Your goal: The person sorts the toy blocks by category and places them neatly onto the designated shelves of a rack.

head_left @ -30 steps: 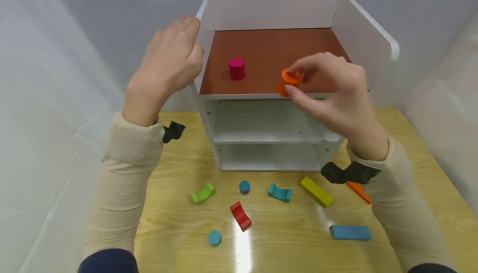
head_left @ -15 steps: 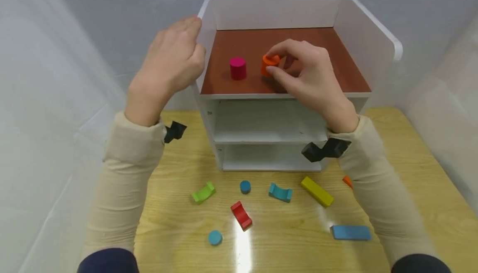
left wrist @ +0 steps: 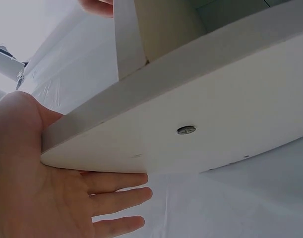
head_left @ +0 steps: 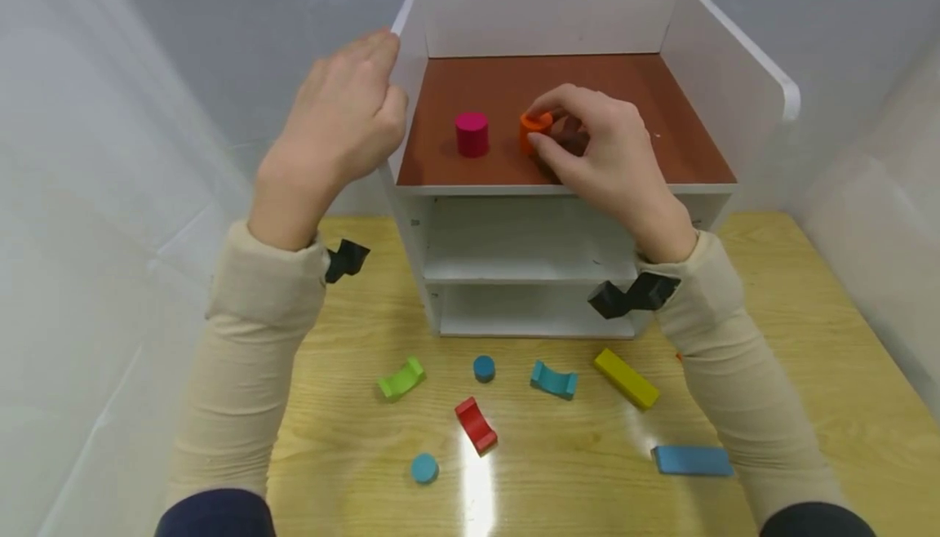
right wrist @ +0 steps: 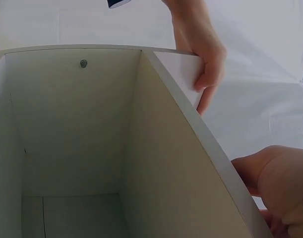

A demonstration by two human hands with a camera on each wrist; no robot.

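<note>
Currently right hand (head_left: 605,161) pinches the orange cylinder (head_left: 534,131) at its fingertips, thumb on the near side, other fingers curled over the top. Cylinder stands upright on the brown top shelf (head_left: 661,141), long axis vertical, flat end up, at the hand's far-left tip. Just left of it, apart, a magenta cylinder (head_left: 472,133), also upright. Left hand (head_left: 341,125) has straight fingers flat against the outer left wall (head_left: 406,55) of the white shelf unit, thumb over its edge.

Orange cylinder (head_left: 534,132): small, upright, apparently resting on brown top shelf (head_left: 661,149), just right of magenta cylinder (head_left: 472,133).
</note>
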